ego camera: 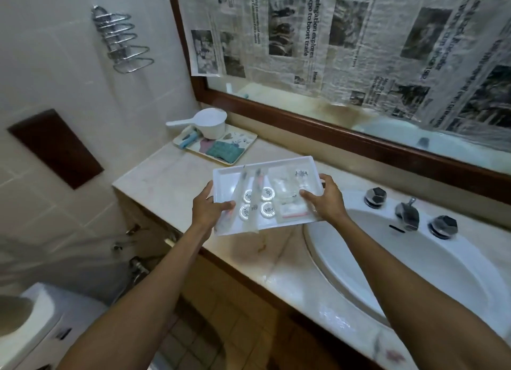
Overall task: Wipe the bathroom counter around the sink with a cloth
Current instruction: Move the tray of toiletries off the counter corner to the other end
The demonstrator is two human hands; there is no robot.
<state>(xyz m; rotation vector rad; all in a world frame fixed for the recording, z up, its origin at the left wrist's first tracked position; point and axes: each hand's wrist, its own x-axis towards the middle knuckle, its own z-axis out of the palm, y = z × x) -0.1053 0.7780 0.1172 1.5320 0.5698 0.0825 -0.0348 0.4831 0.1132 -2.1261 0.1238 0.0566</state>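
I hold a white rectangular tray (226, 176) of wrapped toiletries and small round packets just above the beige marble counter (166, 179), left of the sink (414, 259). My left hand (208, 208) grips the tray's near left edge, thumb on top. My right hand (325, 199) grips its right edge. A folded teal cloth (223, 151) lies on a patterned tray (246, 141) at the counter's back left corner.
A white plastic dipper (206, 122) and a blue tube sit on the patterned tray. The chrome faucet (407, 213) has two faceted knobs. Newspaper covers the wood-framed mirror (359, 137). A toilet (33, 322) stands at lower left; a wire rack (124, 43) hangs on the wall.
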